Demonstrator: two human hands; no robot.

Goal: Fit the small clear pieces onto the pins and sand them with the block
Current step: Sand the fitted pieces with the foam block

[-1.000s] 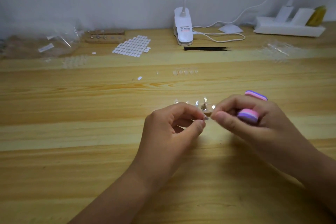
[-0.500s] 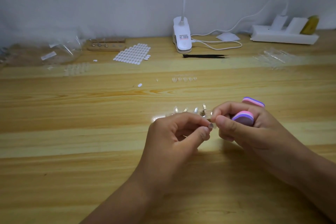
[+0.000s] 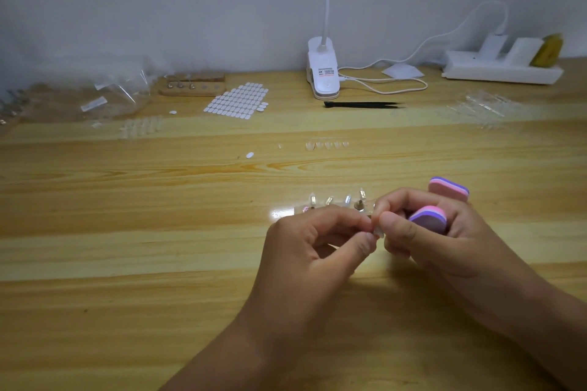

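Observation:
A clear holder (image 3: 301,210) with several upright pins (image 3: 347,200) lies on the wooden table (image 3: 127,200), just beyond my hands. My left hand (image 3: 314,247) and my right hand (image 3: 422,232) meet in front of it, both pinching one small clear piece (image 3: 378,233) between thumb and forefinger. My right hand also grips the pink and purple sanding block (image 3: 428,217), whose far end (image 3: 448,189) sticks out above the fingers. A row of small clear pieces (image 3: 327,145) lies farther back.
At the back stand a white clip lamp (image 3: 321,73) with its cable, black tweezers (image 3: 362,104), a sheet of white stickers (image 3: 238,100), a wooden pin block (image 3: 192,88), clear bags (image 3: 114,95), a power strip (image 3: 502,68) and more clear pieces (image 3: 479,106).
Both hands have drawn slightly closer together and towards me, still pinching the clear piece. The camera has tilted so the table appears lower in view.

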